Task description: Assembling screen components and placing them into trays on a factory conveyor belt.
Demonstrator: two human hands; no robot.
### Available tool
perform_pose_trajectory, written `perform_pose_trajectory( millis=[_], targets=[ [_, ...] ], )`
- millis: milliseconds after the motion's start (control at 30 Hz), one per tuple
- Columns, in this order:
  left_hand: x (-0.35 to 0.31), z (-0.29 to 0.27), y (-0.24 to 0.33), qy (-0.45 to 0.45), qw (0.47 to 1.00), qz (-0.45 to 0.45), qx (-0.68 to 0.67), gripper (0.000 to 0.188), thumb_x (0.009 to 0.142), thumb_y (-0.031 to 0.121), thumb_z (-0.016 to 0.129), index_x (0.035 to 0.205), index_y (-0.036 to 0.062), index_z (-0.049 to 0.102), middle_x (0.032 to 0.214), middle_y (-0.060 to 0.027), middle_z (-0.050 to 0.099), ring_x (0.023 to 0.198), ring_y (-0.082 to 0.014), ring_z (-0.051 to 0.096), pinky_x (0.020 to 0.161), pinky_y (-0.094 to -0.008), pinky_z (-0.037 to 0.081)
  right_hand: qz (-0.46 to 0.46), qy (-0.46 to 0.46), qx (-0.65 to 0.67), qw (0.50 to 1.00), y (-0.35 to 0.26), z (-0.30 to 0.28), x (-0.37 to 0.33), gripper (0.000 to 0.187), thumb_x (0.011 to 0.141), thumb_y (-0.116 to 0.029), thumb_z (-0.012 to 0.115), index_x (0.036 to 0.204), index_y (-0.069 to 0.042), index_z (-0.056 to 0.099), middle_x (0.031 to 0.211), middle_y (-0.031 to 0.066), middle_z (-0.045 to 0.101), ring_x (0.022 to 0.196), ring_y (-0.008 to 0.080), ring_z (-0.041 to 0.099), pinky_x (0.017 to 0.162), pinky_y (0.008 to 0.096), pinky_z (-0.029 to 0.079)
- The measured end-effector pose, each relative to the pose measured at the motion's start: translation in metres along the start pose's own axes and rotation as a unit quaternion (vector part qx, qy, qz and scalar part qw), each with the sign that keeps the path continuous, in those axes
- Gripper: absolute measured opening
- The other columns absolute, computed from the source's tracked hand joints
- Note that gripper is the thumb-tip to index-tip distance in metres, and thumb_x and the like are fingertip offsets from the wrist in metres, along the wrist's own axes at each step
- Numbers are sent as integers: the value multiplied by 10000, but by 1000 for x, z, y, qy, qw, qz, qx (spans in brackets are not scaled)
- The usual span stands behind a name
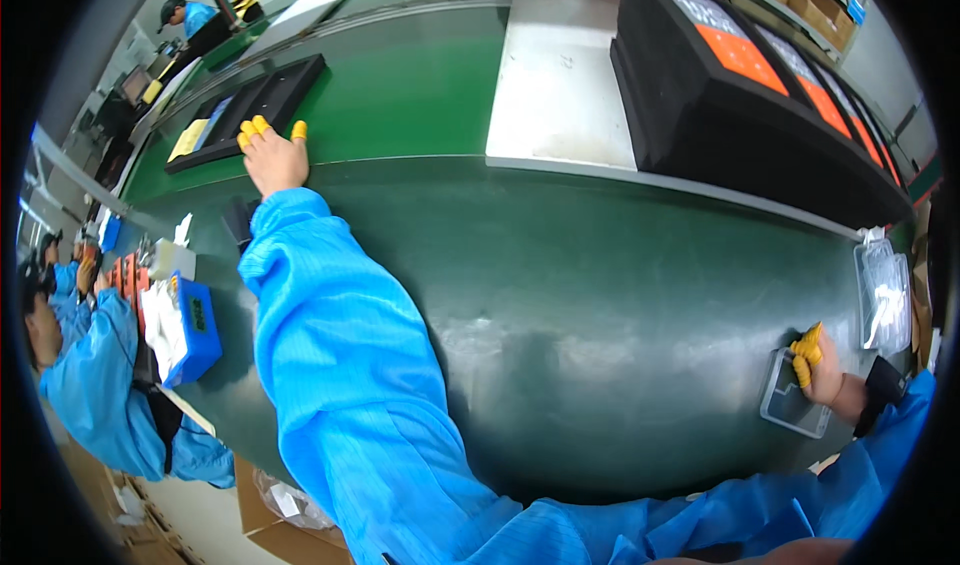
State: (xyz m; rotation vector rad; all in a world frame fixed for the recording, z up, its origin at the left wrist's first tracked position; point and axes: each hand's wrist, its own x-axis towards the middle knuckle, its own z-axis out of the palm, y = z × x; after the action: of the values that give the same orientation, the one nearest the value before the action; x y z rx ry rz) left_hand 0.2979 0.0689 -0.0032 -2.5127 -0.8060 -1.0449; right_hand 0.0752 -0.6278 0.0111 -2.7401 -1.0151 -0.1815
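And here's bright, saturated blue on show: a long, loose left sleeve [345, 315] with fine lines running through the cloth, deep creases at the elbow, and a bunched, gathered cuff [290, 213] at the wrist! Down at the fingertips of the left hand [277, 163] it's yellow covers [262, 125], snug little caps leaving the palm bare. Over on the right hand [825, 373], more wrinkled yellow covers, then a broad black band [882, 385] at the wrist, meeting another rumpled blue sleeve [905, 420]!
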Motion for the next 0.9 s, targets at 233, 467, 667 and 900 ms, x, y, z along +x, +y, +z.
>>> perform_pose_trajectory(
  millis=[233, 467, 667, 900],
  targets=[
    [16, 21, -8, -157, 986, 48, -37, 609, 795, 412, 447, 1227, -3, 335, 1266, -186, 336, 1158, -325, 328, 933, -383, 311, 12, -10, -16, 1000, 0, 2, 0, 178, 722, -76, 507, 886, -13, 477, 831, 193, 447, 719, 362, 434, 626, 413, 361],
    [13, -8, 7, -184, 982, 18, -26, 597, 783, 444, 451, 1200, 22, 378, 1248, -141, 352, 1150, -295, 309, 901, -413, 317, 6, -13, -44, 999, -3, 2, -1, 191, 699, -61, 507, 876, 3, 473, 830, 196, 444, 726, 369, 429, 650, 423, 358],
    [4, -30, 14, -3, 997, 77, -10, 277, 700, 324, 591, 805, 68, 589, 857, -79, 542, 856, -271, 492, 718, -379, 395, -25, 10, -15, 1000, 0, 4, 3, 211, 668, -64, 528, 858, 8, 473, 802, 188, 445, 688, 359, 428, 602, 424, 354],
    [-41, -96, 45, 221, 932, 101, -268, 221, 635, 204, 627, 692, 16, 526, 750, -139, 500, 736, -347, 451, 674, -433, 364, -48, 30, -16, 998, -11, 0, 11, 220, 624, -43, 558, 833, -3, 503, 783, 162, 470, 664, 340, 440, 572, 395, 366]
  ],
)
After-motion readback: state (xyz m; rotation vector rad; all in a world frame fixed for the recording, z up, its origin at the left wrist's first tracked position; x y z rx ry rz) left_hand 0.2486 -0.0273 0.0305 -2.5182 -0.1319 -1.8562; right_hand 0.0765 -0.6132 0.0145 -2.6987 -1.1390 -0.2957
